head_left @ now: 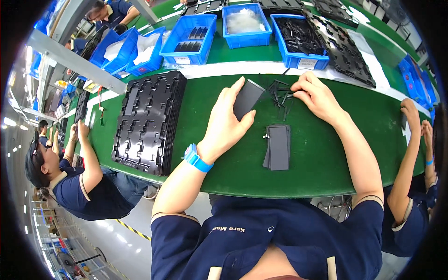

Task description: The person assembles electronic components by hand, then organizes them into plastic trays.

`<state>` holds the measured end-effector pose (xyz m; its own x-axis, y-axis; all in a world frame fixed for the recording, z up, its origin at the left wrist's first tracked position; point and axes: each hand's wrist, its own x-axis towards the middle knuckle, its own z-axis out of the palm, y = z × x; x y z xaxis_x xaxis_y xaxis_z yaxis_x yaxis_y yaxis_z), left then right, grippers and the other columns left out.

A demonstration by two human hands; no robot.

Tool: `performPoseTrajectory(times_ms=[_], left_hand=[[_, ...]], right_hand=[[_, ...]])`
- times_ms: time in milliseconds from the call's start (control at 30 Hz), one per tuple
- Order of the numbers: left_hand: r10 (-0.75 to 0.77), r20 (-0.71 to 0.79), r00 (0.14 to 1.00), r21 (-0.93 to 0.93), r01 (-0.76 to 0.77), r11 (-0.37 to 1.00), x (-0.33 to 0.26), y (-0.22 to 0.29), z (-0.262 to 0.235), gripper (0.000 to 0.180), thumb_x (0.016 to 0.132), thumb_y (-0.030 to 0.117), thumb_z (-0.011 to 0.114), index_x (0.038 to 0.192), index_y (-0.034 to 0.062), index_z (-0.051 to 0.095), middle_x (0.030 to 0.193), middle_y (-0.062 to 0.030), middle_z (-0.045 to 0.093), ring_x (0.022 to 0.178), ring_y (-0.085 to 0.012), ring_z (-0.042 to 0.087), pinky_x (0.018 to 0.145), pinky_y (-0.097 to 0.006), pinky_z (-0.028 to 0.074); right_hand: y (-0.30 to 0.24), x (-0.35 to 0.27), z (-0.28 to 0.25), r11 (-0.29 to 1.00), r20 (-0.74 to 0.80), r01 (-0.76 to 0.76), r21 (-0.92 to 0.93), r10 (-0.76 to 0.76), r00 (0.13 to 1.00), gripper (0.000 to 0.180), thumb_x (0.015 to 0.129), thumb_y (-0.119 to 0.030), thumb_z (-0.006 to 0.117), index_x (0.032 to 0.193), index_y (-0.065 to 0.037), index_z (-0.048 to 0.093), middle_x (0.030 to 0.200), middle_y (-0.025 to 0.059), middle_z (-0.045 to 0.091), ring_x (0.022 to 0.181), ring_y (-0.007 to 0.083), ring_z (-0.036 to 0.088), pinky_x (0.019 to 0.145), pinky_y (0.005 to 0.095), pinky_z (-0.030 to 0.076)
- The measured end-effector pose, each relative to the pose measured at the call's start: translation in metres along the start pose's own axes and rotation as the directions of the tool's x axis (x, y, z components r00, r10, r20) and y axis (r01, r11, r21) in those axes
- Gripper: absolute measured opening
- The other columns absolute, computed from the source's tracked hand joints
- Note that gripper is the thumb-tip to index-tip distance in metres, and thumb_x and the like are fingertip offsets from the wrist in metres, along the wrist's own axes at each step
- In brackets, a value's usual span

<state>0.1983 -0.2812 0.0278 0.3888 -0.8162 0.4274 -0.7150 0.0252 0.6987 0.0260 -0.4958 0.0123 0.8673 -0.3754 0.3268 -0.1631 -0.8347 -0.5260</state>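
Bench (326, 172), one, green-topped, in a bright workshop where co-workers sit on both sides. Hands, two, both mine, well apart. My left hand (223, 122): fingers and thumb clamped on the sides of one flat black panel (246, 100), held over the middle of the bench. My right hand (319, 97): fingertips bunched at the right edge of one loose pile of black strips (280, 95), too tangled to count (whether a strip is pinched there, I cannot tell). Small stack of similar panels (279, 149), one, slightly fanned, nearer me. Tall stack of black trays (147, 123), one, to my left, its near end close to the bench edge. Blue bins, five along the far side: two with white bags, one with black pieces (191, 39), one with whitish material (243, 22), one full of black strips.

Room: a broad stretch of green runs right of the small stack, a narrower strip between it and the near edge. Writing: white labels on two bin fronts, and pale lettering on my navy shirt (298, 238).
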Motion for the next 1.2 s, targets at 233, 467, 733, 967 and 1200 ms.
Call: performPoseTrajectory(times_ms=[233, 467, 733, 967, 1200], left_hand=[[-0.037, -0.009, 0.999, 0.031, 0.038, 0.999, -0.005, 0.007, 0.005, 0.068, 0.071, 0.003, 0.073, 0.134, 0.0034, 0.047, 0.098, -0.011, 0.055, 0.09, -0.0218, 0.056, 0.082, -0.032, 0.047], [-0.011, 0.008, 1.0, 0.06, 0.011, 0.998, -0.006, 0.008, 0.009, 0.07, 0.071, 0.003, 0.074, 0.134, 0.0035, 0.046, 0.096, -0.012, 0.053, 0.086, -0.025, 0.056, 0.077, -0.034, 0.048], [0.037, 0.005, 0.999, 0.078, -0.037, 0.996, -0.007, 0.009, 0.011, 0.07, 0.072, 0.002, 0.073, 0.136, 0.0051, 0.045, 0.096, -0.0132, 0.051, 0.084, -0.0286, 0.057, 0.073, -0.036, 0.05], [0.031, 0.01, 0.999, 0.089, -0.032, 0.996, -0.009, 0.014, 0.011, 0.069, 0.072, 0.002, 0.072, 0.135, 0.005, 0.045, 0.096, -0.0132, 0.052, 0.083, -0.029, 0.057, 0.072, -0.037, 0.05], [0.031, 0.002, 1.0, 0.086, -0.031, 0.996, -0.01, 0.013, 0.009, 0.067, 0.072, 0.001, 0.071, 0.134, 0.0045, 0.047, 0.094, -0.013, 0.052, 0.082, -0.0286, 0.057, 0.072, -0.036, 0.05]], right_hand=[[-0.058, 0.004, 0.032, 0.88, -0.094, -0.021, 0.474, 0.075, 0.993, 0.012, 0.081, -0.006, 0.07, 0.092, -0.003, 0.067, 0.078, 0.0001, 0.052, 0.063, 0.0061, 0.047, 0.056, 0.0214, 0.039], [-0.068, 0.004, 0.031, 0.867, -0.11, -0.081, 0.491, 0.154, 0.982, 0.009, 0.082, -0.007, 0.069, 0.088, 0.0, 0.068, 0.075, 0.0025, 0.056, 0.065, 0.0081, 0.052, 0.06, 0.0233, 0.044], [-0.066, 0.003, 0.032, 0.849, -0.124, -0.079, 0.522, 0.167, 0.978, 0.008, 0.084, -0.007, 0.066, 0.084, 0.001, 0.067, 0.073, -0.0004, 0.052, 0.063, 0.0055, 0.048, 0.058, 0.0224, 0.041], [-0.064, 0.001, 0.029, 0.854, -0.133, -0.033, 0.519, 0.119, 0.984, 0.006, 0.081, -0.006, 0.065, 0.079, 0.0, 0.064, 0.072, -0.0023, 0.05, 0.062, 0.0046, 0.046, 0.057, 0.0213, 0.038], [-0.055, 0.006, 0.023, 0.87, -0.182, -0.1, 0.484, 0.211, 0.96, 0.007, 0.077, -0.006, 0.065, 0.077, 0.001, 0.064, 0.073, 0.0036, 0.06, 0.064, 0.0095, 0.055, 0.06, 0.0255, 0.046]])
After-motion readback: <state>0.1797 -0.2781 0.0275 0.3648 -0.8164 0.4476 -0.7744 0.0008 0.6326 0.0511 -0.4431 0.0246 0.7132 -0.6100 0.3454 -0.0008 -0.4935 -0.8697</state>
